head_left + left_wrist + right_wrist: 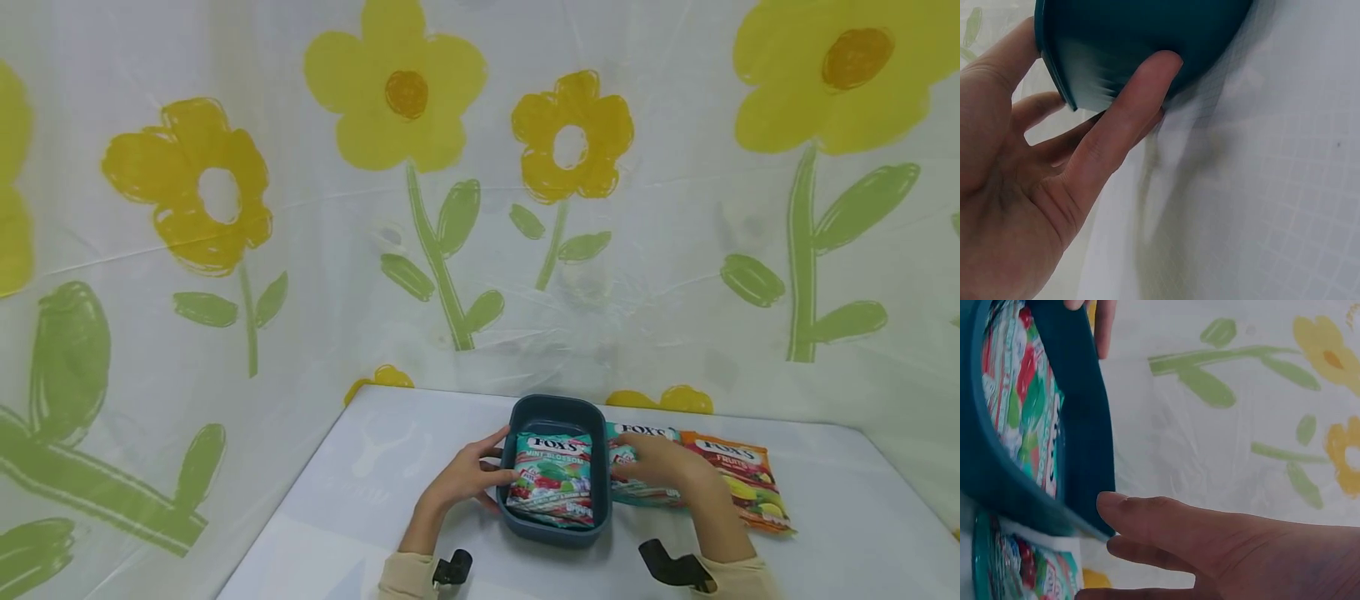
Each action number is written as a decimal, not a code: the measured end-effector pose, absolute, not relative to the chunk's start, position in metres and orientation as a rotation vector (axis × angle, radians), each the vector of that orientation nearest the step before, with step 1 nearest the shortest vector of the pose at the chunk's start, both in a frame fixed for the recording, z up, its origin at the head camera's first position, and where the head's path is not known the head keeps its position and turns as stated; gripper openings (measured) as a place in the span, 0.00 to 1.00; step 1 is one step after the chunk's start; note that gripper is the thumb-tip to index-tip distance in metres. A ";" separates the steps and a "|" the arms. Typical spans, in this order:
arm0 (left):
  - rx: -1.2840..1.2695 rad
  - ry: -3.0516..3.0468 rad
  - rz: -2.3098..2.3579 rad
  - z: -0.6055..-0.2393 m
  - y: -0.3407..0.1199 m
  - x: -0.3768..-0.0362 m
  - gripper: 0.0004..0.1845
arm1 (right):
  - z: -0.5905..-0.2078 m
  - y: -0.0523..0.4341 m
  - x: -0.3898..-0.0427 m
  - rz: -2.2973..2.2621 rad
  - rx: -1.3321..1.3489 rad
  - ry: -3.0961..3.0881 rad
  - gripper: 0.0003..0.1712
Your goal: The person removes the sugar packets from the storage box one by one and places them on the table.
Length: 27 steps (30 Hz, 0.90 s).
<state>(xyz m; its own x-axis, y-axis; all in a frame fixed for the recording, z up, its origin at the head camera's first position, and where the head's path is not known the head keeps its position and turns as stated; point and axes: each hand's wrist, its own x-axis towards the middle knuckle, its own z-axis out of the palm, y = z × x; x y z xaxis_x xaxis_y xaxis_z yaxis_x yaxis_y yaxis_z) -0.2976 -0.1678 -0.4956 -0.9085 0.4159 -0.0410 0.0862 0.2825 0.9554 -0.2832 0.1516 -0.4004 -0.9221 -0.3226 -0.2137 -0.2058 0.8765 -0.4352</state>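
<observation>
A dark teal rectangular tub [551, 533] stands on the white table, with a green-and-red FOX'S Mint Blossom candy bag [553, 479] lying inside it. My left hand [468, 475] is at the tub's left side, fingers spread; in the left wrist view its thumb [1141, 87] lies extended along the outer wall. On the opposite side my right hand [660, 460] has its fingers reaching to the tub's right wall. The right wrist view shows a straight fingertip [1112, 503] at the rim near a corner.
Right of the tub, partly behind my right hand, lies a second mint candy bag [645, 497]. Beside it is an orange-and-red FOX'S Fruits bag [750, 483]. A flower-printed curtain [660, 333] hangs along the table's back edge [450, 391].
</observation>
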 end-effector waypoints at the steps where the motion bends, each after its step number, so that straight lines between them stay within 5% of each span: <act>1: 0.460 2.271 1.666 -0.496 -0.168 -0.297 0.42 | -0.400 0.148 -0.283 -0.594 -0.411 2.765 0.34; 27: 0.471 2.246 1.677 -0.494 -0.169 -0.296 0.43 | -0.391 0.090 -0.280 -0.604 -0.519 2.819 0.31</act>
<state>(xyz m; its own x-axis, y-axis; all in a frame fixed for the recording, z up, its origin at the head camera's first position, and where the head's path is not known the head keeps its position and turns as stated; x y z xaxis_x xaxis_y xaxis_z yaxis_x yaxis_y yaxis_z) -0.2957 -0.1688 -0.4939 -0.9019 0.4299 -0.0420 0.0819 0.2656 0.9606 -0.2800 0.0904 -0.3906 -0.9155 -0.3807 -0.1300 -0.2940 0.8538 -0.4297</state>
